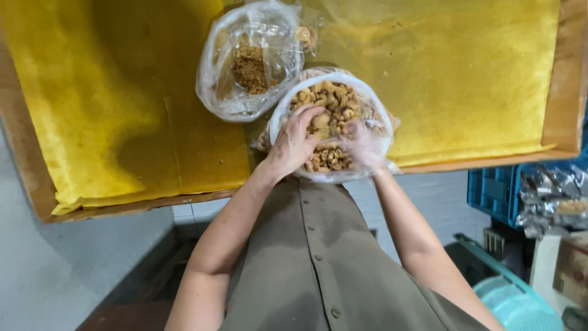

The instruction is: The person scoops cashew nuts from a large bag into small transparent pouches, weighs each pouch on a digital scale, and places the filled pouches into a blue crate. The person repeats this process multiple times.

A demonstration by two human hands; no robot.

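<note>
I see the left hand [296, 142] reaching into the clear plastic bag of cashews [331, 125], fingers curled down on the nuts; whether its grip is clamped on any I can't tell. The right hand [362, 146] sits behind the bag's plastic at the near right side, blurred, grip unclear. That bag rests near the front edge of the yellow-papered counter [122, 110]. A second clear bag of brown crumbs [248, 64] lies just beside it, farther back.
</note>
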